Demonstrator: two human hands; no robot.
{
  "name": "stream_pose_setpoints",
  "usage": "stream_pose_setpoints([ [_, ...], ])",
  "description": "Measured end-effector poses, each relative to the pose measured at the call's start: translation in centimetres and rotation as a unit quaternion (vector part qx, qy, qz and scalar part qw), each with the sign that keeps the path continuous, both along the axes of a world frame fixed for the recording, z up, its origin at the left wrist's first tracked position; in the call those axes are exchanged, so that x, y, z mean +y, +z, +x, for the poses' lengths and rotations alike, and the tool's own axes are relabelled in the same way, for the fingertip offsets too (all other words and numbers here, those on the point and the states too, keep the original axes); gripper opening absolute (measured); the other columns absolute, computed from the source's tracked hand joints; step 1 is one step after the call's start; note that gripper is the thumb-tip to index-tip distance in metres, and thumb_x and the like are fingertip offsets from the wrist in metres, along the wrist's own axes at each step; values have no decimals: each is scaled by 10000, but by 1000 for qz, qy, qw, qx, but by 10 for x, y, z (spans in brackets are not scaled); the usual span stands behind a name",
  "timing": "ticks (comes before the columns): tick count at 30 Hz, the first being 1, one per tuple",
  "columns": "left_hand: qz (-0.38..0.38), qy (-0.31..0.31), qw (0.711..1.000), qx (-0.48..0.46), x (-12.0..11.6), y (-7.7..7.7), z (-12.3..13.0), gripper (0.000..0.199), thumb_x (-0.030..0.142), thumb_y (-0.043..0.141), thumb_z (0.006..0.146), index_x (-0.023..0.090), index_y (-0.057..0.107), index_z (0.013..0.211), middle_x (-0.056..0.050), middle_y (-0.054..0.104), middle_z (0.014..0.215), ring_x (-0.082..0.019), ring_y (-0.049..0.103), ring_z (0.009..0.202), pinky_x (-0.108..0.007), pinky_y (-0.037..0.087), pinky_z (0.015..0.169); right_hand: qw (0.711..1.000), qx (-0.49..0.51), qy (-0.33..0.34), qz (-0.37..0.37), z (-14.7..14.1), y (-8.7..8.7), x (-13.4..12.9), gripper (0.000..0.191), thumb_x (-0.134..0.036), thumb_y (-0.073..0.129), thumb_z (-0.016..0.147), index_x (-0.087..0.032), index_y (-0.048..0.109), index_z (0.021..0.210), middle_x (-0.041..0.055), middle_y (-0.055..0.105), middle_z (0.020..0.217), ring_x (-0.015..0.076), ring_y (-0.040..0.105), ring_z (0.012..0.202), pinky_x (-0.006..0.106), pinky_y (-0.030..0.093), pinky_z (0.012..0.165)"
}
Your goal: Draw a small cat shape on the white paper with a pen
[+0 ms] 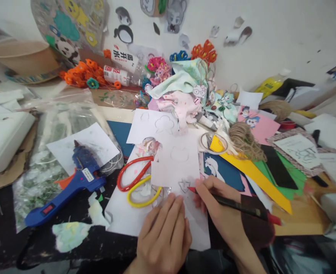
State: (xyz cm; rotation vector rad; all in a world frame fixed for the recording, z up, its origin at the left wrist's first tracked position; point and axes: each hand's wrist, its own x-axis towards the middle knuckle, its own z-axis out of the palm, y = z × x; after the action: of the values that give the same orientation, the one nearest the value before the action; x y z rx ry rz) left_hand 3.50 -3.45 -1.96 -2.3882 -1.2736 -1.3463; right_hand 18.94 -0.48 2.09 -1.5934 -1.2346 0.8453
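My right hand (218, 205) grips a black pen (239, 205) with red ends. Its red tip points at a small drawn shape (184, 185) on white paper. My left hand (165, 232) lies flat on the same paper (198, 232), fingers stretched out and close together, holding nothing. Just above the fingertips is another white sheet (175, 167) with a faint pencil outline. Scissors with one red handle (135, 173) and one yellow handle (145, 192) lie to the left, their blades hidden from view.
At the left, a blue glue gun (71, 190) rests partly on a white sheet. Fabric scraps (71, 236) lie in front. Fabric (182, 102) and crocheted flowers (84, 74) pile up at the back. A yellow strip (253, 175), twine (246, 140) and dark phone-like slab (279, 167) are right.
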Motion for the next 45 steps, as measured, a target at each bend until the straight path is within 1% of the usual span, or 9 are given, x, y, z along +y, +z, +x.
stream_pose_setpoints([
  [10,5,-1,1000,1,0,-1,-3,212,70,603,883,59,741,1044,-100,784,1097,-218,745,1033,-313,482,962,998,-35,38,-47,2,-5,2,404,-368,638,919,-208,531,564,-23,594,465,107,521,381,211,408,399],
  [18,10,5,1000,-6,-1,-2,-1,209,72,603,889,58,734,1051,-102,782,1101,-228,748,1027,-322,479,944,998,-37,41,-25,1,-7,1,396,-338,652,908,-208,520,558,-29,585,464,109,518,382,227,408,417],
  [22,11,5,1000,-6,-2,-5,-1,204,86,605,901,86,724,1068,-93,782,1112,-218,739,1052,-317,477,970,994,30,-82,68,2,-10,-4,398,-337,689,902,-207,524,564,-29,581,488,108,505,397,244,404,434],
  [27,-17,8,1000,-5,-3,-4,-1,176,134,601,939,156,715,1071,-76,783,1084,-198,727,1059,-334,475,1000,932,161,-259,196,11,-14,-4,422,-331,751,845,-211,445,580,-48,561,518,104,516,422,227,328,413],
  [30,-39,-7,999,36,-3,4,-5,169,190,614,954,181,695,1103,-69,773,1088,-202,724,1009,-365,499,959,917,181,-284,214,16,-14,-2,420,-405,708,872,-220,422,625,-68,519,517,97,496,416,213,300,402],
  [33,-31,-23,995,91,-3,13,-10,201,175,654,930,173,666,1131,-76,766,1079,-208,716,971,-385,518,931,923,184,-267,209,18,-13,-6,359,-484,669,891,-218,493,727,-70,542,536,107,518,426,209,323,406],
  [37,14,-63,984,164,-2,18,-18,174,128,635,926,142,651,1099,-90,758,1037,-214,715,942,-374,541,890,955,167,-187,161,19,-10,-22,361,-539,559,961,-185,629,946,-34,617,559,121,539,410,205,316,377],
  [40,47,-68,978,191,-2,19,-23,200,62,551,940,122,639,1109,-99,750,1006,-212,717,923,-355,550,852,977,137,-108,121,20,-4,-36,387,-525,609,947,-151,685,890,-13,613,518,129,549,414,217,373,399],
  [45,89,-27,982,166,-4,24,-31,262,24,468,952,106,629,1142,-112,748,989,-204,718,919,-340,559,832,988,121,8,100,13,6,-40,320,-482,732,872,-179,658,800,39,711,713,182,670,587,282,530,575],
])
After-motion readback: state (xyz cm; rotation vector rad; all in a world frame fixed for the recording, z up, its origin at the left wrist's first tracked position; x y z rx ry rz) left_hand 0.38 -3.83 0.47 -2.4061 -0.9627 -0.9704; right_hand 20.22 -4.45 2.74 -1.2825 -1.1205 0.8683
